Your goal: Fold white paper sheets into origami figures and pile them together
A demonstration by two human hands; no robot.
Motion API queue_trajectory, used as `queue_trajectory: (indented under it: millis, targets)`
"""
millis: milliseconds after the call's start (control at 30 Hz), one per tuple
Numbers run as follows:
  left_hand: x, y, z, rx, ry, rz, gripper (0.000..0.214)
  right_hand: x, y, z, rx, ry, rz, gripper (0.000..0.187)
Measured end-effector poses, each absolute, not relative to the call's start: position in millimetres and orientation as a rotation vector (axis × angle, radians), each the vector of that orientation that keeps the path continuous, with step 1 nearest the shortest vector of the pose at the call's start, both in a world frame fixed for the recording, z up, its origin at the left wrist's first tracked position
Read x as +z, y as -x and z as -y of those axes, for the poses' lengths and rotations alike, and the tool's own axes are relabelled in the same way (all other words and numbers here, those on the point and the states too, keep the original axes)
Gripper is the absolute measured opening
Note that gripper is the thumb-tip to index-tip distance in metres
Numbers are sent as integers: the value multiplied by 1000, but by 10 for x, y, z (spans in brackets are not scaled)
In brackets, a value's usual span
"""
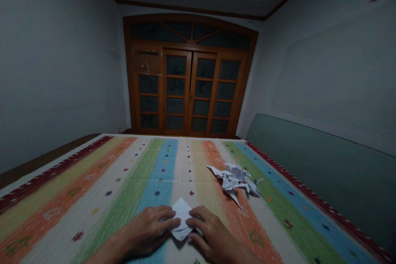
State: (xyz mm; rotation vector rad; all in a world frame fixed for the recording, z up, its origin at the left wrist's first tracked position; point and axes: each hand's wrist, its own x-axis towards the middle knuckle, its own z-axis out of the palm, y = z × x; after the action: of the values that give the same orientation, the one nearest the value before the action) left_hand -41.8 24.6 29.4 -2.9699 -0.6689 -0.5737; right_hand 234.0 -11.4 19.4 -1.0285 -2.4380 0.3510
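Observation:
A small folded white paper (181,216) lies on a striped, many-coloured mat (123,189) near its front edge. My left hand (148,229) rests on the paper's left side, fingertips pressed down on it. From the right, my right hand (208,233) presses its fingers on the same paper. Both hands lie low and curled over the fold, almost meeting in the middle. The lower part of the paper is hidden under my fingers.
A heap of several folded white paper figures (236,178) lies on the mat to the right, further away. A grey-green padded panel (324,173) runs along the right side. A wooden glazed door (188,90) stands at the far end, bare walls either side.

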Motion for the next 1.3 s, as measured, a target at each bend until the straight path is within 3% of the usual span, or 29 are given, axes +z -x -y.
queue_trajectory:
  millis: [67,167,467,667,833,933,1033,1167,1300]
  targets:
    - [305,412,-243,-606,3009,698,46,190,-2347,117,393,1035,2430,39]
    - [295,371,-241,-726,3055,770,40,154,-2346,106,404,1027,2406,45]
    - [267,173,-139,-1207,3150,1321,23,-72,-2367,-19,382,978,2130,20]
    - [268,18,-100,-1791,3192,1710,57,73,-2317,-63,813,1068,1715,20]
    - [165,-83,-155,-2297,3188,1940,74,70,-2295,-118,1039,1081,1549,40]
    - [116,-61,-205,-2285,3124,2087,72,56,-2318,-130,1002,1105,1597,44]
    - [122,6,-258,-2117,3074,2088,49,43,-2341,-139,889,1131,1677,42]
    - [178,87,-314,-1840,2873,2018,29,20,-2333,-145,861,1183,1727,28]
    - [196,121,-322,-1615,2768,2056,29,26,-2301,-116,828,1217,1803,15]
